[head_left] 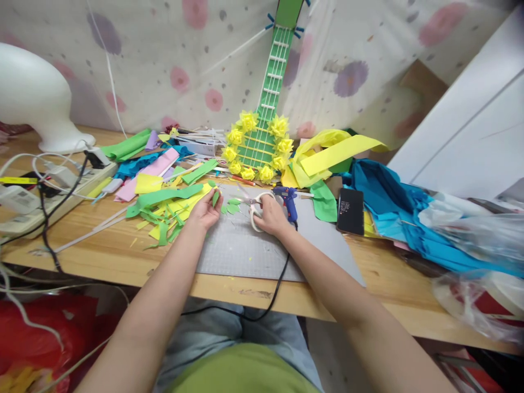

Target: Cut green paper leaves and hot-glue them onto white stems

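My left hand [207, 210] pinches a small green leaf-shaped paper piece [215, 197] at the left part of the grey cutting mat [241, 256]. My right hand [272, 215] is closed on white-handled scissors [254, 210], whose blades point left toward my left hand. Between the hands, more small green leaf pieces [232, 206] lie on the mat near the blade tips. A blue glue gun [290, 201] rests just behind my right hand, its black cable running down over the table edge.
A green paper guitar [270, 93] with yellow flowers leans against the back wall. Green and yellow scraps [164, 199] pile up at left, beside a power strip [85, 183]. A phone [350, 211] and blue paper [380, 191] lie at right. A white mannequin head [36, 87] stands back left.
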